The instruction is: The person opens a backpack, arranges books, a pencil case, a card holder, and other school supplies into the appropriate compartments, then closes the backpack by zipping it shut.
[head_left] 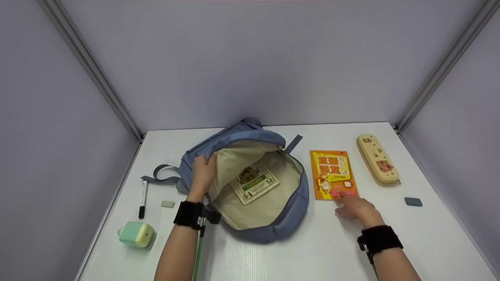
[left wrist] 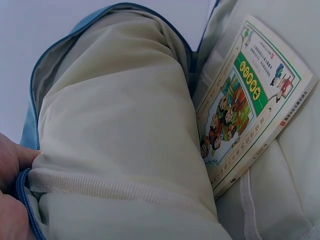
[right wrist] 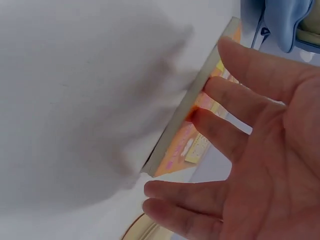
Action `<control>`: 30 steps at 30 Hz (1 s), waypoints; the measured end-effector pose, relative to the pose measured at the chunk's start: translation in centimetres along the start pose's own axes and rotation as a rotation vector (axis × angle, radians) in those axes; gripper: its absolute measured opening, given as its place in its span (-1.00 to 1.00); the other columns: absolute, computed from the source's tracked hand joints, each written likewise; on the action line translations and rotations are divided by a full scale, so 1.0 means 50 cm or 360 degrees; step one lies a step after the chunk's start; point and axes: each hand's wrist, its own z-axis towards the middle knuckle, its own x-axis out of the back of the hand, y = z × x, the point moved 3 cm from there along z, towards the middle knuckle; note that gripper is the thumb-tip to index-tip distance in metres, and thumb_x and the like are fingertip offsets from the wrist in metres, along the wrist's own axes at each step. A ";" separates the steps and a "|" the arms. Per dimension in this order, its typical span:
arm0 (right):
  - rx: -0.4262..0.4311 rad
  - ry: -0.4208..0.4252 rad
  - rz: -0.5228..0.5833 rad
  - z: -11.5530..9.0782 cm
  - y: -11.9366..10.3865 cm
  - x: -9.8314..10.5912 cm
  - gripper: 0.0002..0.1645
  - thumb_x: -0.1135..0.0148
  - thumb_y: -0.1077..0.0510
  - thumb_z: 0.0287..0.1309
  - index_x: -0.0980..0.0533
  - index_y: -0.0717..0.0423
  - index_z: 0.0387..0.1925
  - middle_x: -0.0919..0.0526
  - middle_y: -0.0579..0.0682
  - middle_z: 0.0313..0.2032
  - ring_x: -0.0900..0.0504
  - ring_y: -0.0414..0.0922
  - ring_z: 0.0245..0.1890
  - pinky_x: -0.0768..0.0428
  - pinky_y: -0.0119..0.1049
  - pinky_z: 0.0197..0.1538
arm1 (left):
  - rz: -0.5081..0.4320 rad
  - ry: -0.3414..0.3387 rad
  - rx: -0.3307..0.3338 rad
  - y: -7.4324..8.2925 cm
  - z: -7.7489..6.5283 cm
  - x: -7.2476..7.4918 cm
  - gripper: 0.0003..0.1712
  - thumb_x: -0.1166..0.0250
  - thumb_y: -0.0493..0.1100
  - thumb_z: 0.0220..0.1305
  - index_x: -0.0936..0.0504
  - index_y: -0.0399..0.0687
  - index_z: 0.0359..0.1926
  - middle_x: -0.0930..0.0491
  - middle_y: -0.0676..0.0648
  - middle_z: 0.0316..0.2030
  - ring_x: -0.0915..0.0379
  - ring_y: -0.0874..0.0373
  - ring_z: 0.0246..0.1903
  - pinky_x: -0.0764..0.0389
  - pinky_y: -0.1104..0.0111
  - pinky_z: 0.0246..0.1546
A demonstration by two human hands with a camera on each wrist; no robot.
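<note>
Gripping the raised flap (head_left: 238, 156) of a blue backpack (head_left: 291, 218), a person's left hand (head_left: 204, 171) holds the bag's mouth open on a white table (head_left: 250, 263), baring a cream lining and a book with a green title band (head_left: 256, 182) lying aslant inside. To the bag's right, the right hand (head_left: 354, 207) reaches an orange-and-yellow book (head_left: 334, 173), its fingers extended and spread, gripping nothing, two fingertips at the near edge of the cover; the book lies flat on the tabletop. Farther right sit a cream pencil case (head_left: 377, 159) with printed figures and, nearer the viewer, a dark blue block (head_left: 413, 201). At left are a black-capped marker (head_left: 143, 199), a pale green block (head_left: 168, 204) and a mint-and-yellow sharpener (head_left: 134, 234).
</note>
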 end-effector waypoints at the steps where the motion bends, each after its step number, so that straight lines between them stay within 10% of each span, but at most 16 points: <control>1: 0.0001 -0.0003 -0.0016 -0.007 0.001 0.000 -0.29 -0.25 -0.03 0.27 -0.34 0.22 0.35 -0.31 0.48 0.27 -0.18 0.52 0.26 -0.13 0.42 0.20 | 0.0001 -0.0002 -0.0001 0.000 0.000 0.001 -0.52 -0.12 -0.05 0.45 -0.22 -0.03 -0.63 -0.26 -0.03 -0.62 -0.27 0.04 -0.56 -0.37 0.20 -0.47; 7: 0.0031 0.0070 -0.0066 -0.027 0.003 0.004 -0.64 -0.21 0.04 0.31 -0.63 0.24 -0.05 -0.63 0.27 -0.12 -0.55 0.24 -0.12 -0.33 0.33 0.05 | -0.0023 0.0015 -0.0022 0.000 0.001 0.004 -0.51 -0.14 -0.05 0.44 -0.23 -0.02 -0.64 -0.25 -0.01 -0.65 -0.25 0.07 -0.60 -0.34 0.24 -0.51; 12: -0.0046 0.0351 0.0089 -0.014 0.011 0.011 -0.72 -0.17 0.11 0.34 -0.60 0.27 -0.36 -0.52 0.07 -0.51 -0.46 -0.03 -0.50 -0.42 -0.11 -0.38 | -0.0093 -0.0006 -0.0032 0.000 -0.004 0.005 -0.49 -0.12 -0.06 0.46 -0.20 0.00 -0.66 -0.20 0.04 -0.72 -0.21 0.14 -0.71 -0.29 0.29 -0.61; 21: -0.0343 0.0476 0.0232 0.008 0.057 0.004 -0.41 -0.32 0.03 0.19 -0.43 0.52 -0.04 -0.51 0.36 -0.29 -0.52 0.17 -0.33 -0.50 0.03 -0.36 | -0.0025 -0.0003 -0.0013 0.002 -0.004 0.003 -0.52 -0.11 -0.06 0.45 -0.21 -0.02 -0.63 -0.20 0.03 -0.67 -0.21 0.13 -0.67 -0.28 0.28 -0.58; 30: -0.0419 0.0319 0.0371 0.011 0.099 0.003 -0.26 -0.31 -0.12 0.18 -0.39 0.53 -0.03 -0.54 0.36 -0.24 -0.50 0.17 -0.28 -0.48 0.04 -0.24 | -0.0038 -0.0009 -0.0002 0.001 -0.007 0.000 -0.53 -0.12 -0.06 0.45 -0.22 -0.03 -0.61 -0.20 0.02 -0.65 -0.22 0.11 -0.65 -0.30 0.27 -0.57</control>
